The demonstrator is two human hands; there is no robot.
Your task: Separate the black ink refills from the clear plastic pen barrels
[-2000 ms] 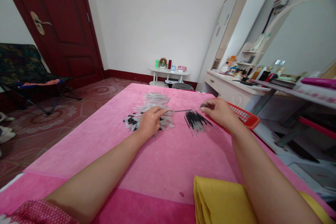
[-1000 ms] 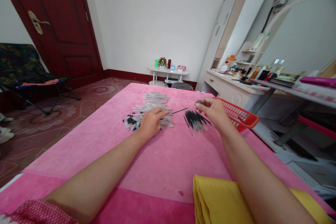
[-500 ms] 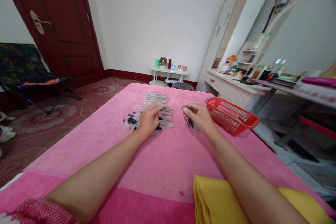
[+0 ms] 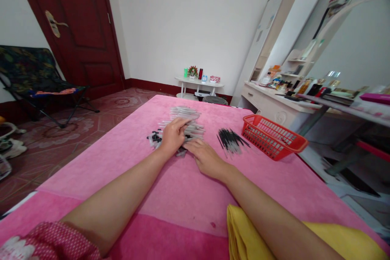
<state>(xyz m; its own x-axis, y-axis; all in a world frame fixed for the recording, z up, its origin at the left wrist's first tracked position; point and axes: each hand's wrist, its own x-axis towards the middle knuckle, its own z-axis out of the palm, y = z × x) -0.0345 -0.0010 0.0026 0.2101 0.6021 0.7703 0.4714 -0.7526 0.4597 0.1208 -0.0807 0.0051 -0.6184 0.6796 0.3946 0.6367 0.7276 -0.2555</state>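
Note:
On the pink cloth lies a pile of translucent pen barrels [image 4: 185, 112], with black and clear small parts [image 4: 154, 137] at its left side. My left hand [image 4: 173, 134] rests over the pile with its fingers curled together; what they grip is hidden. My right hand [image 4: 207, 157] is low at the pile's near edge, its fingers stretched toward my left hand and the fingertips among the pen parts. I see nothing held in it. To the right, apart from both hands, is a loose heap of thin pen refills [image 4: 231, 140], black along much of their length.
A red plastic basket [image 4: 274, 138] stands at the table's right edge. Folded yellow cloth [image 4: 243, 231] lies under my right forearm. Beyond the pink-covered table [image 4: 183, 195] are a small white stand [image 4: 199, 83], a folding chair [image 4: 45, 81] and a cluttered dresser [image 4: 268, 103].
My right hand has moved left from the refill heap to the pile, uncovering the heap. My left hand stays over the barrels. The view has shifted slightly.

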